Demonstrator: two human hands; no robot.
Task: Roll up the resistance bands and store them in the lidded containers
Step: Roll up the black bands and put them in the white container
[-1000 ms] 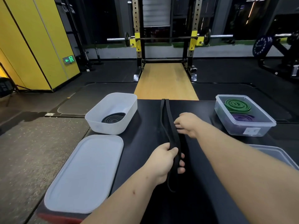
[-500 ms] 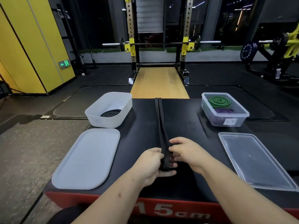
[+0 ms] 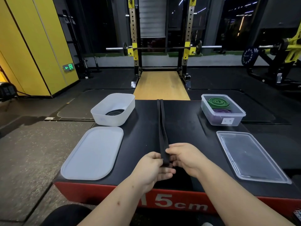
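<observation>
A long black resistance band (image 3: 161, 124) lies stretched straight down the middle of the black platform (image 3: 184, 128). Its near end is pinched between my left hand (image 3: 152, 167) and my right hand (image 3: 184, 158), both closed on it. A white tub (image 3: 114, 110) at the back left holds a rolled black band (image 3: 114, 112). Its white lid (image 3: 92, 154) lies flat in front of it. A clear tub (image 3: 224, 110) at the back right holds a rolled green band (image 3: 218, 101) and a rolled purple band (image 3: 222, 111). The clear lid (image 3: 249, 157) lies in front of that tub.
The platform's front face is red with "15cm" (image 3: 175, 204) on it. Beyond stands a squat rack with a barbell (image 3: 162, 48) over a wooden deck (image 3: 161, 85). A yellow wall (image 3: 32, 46) is at the left, a weight machine (image 3: 276, 56) at the right.
My right hand came back along the band from its middle to the near end, beside my left hand. The camera pulled back and tilted up.
</observation>
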